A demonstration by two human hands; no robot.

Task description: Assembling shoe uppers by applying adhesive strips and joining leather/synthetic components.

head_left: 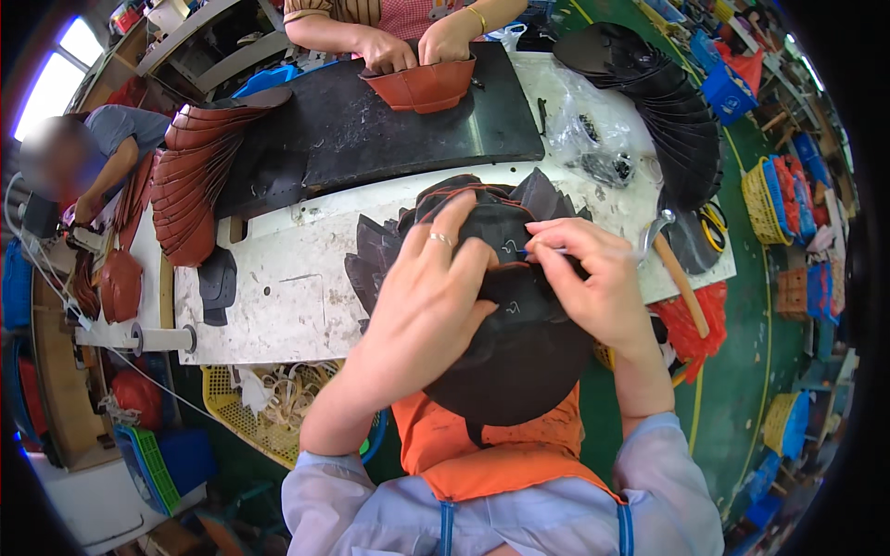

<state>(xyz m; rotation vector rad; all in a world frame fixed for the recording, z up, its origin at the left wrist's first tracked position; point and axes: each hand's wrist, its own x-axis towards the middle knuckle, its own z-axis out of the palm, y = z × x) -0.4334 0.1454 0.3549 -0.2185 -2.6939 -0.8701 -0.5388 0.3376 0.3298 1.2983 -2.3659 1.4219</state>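
Note:
Low in front of me lies a stack of dark, curved leather-like pieces (505,366), with orange-red edges showing between some layers and small white marks on the top ones. My left hand (422,292) rests on the pieces with its fingers apart, a ring on one finger. Pinched between the fingertips of my right hand (593,278) is a thin pen (530,250) with a bit of blue on it, its tip close to a white mark. More dark pieces (375,255) fan out on both sides of the stack. My orange apron (491,463) is beneath it.
Across the white table (269,306), a co-worker's hands (417,51) hold a red-brown piece (422,88) over a black board (417,130). Fanned red-brown (190,190) and black (663,111) stacks flank it. A hammer (681,283), scissors (712,227), plastic bag (593,125) and yellow basket (222,398) are nearby.

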